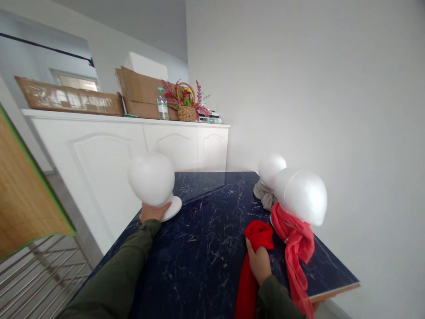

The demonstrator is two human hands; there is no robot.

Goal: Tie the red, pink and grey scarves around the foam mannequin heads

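Note:
On the left of the dark blue marbled table (212, 204), my left hand (153, 212) grips the neck of a white foam mannequin head (151, 177), just above its round base. My right hand (259, 261) is closed around a bright red scarf (259, 232), whose upper end is bunched in a loop and whose length trails toward the table's front edge. Beside it on the right, a second mannequin head (302, 195) leans outward with a coral-pink scarf (297, 232) tied about its neck. Behind that one stands a third mannequin head (271, 167) wearing a grey scarf (264, 195).
A white cabinet (102, 150) runs behind the table, carrying cardboard boxes (142, 95), a water bottle (162, 105) and a wicker flower basket (186, 113). At the left is a metal wire rack (43, 266) under a wooden board (25, 186). A bare wall rises on the right.

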